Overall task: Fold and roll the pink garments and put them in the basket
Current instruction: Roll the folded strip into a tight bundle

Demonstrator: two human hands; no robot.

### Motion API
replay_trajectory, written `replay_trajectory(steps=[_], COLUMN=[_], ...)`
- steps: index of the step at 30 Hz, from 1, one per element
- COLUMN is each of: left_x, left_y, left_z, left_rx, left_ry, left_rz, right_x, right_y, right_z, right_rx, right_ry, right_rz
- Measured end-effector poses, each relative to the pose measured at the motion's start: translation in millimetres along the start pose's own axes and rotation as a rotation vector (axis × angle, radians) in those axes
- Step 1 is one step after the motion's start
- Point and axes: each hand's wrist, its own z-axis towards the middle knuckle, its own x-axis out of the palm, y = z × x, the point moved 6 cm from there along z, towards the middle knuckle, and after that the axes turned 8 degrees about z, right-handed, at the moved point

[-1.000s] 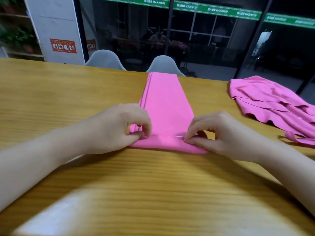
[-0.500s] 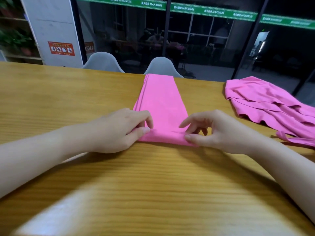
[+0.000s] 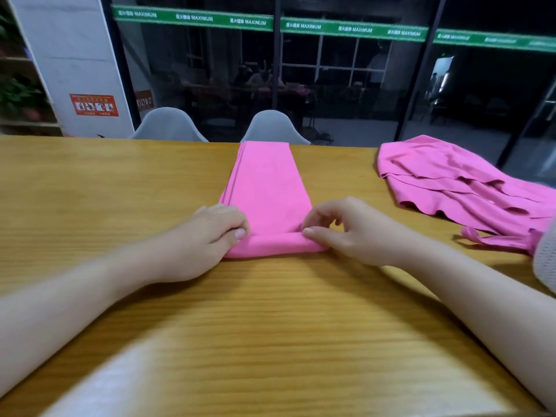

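Now the near end of the folded pink strip (image 3: 264,188) is a proper small roll (image 3: 275,244), a rounded tube across the strip's width; a second ago it was only a flat turned-over hem, half a second ago barely a lip. So rolling has started, first turn or two done.

Left hand (image 3: 207,236) grips the roll's left end, thumb on top, fingers curled over the cloth. Right hand (image 3: 346,233) pinches the right end, thumb laid along the roll, index curled down onto it, other fingers arched above. Both hands have moved slightly away from the person since the earlier frames, following the roll forward.

Strip lies flat on the wooden table (image 3: 120,188), running straight away from the person to the far edge, most of its length unrolled. Second pink garment (image 3: 457,188) sits crumpled at the right, well apart from the strip, untouched, not folded. Pale mesh object (image 3: 546,257) at the right frame edge touches that garment's near corner; could be the basket, cannot tell.

Judgement: early in the task. Next is keeping the roll tight and even on both ends while pushing it forward; a loose start may let it go cone-shaped. Two grey chairs (image 3: 275,127) stand behind the table.
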Motion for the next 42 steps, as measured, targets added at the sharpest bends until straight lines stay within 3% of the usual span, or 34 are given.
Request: replay_trajectory(steps=[4, 10, 19, 23, 26, 32, 42], left_x=[-12.2, -23.9, -17.5, -9.9, -6.6, -0.5, -5.7], left_y=[-2.2, -10.4, -20.9, -18.6, -16.0, -1.3, 13.3], left_z=[-3.2, -10.8, -12.2, -6.3, 1.5, 12.7, -1.3], left_rx=[-0.044, 0.098, 0.175, 0.142, 0.106, 0.002, -0.086], left_ry=[-0.105, -0.217, -0.174, -0.134, -0.092, 0.037, -0.025], left_rz=[-0.093, 0.250, 0.410, 0.332, 0.293, 0.237, -0.104], right_x=[-3.5, -0.4, 5.0, 4.5, 2.5, 10.1, 13.0], right_y=[-9.1, -13.8, -12.7, -4.3, 9.9, 16.7, -3.4], right_z=[1.7, 2.4, 3.9, -4.6, -7.9, -12.6, 2.5], right_rx=[0.117, 0.145, 0.131, 0.078, -0.063, -0.094, 0.060], right_ry=[-0.017, -0.070, -0.181, -0.270, -0.319, -0.149, -0.100], right_rz=[0.155, 0.185, 0.089, -0.049, -0.255, -0.430, -0.126])
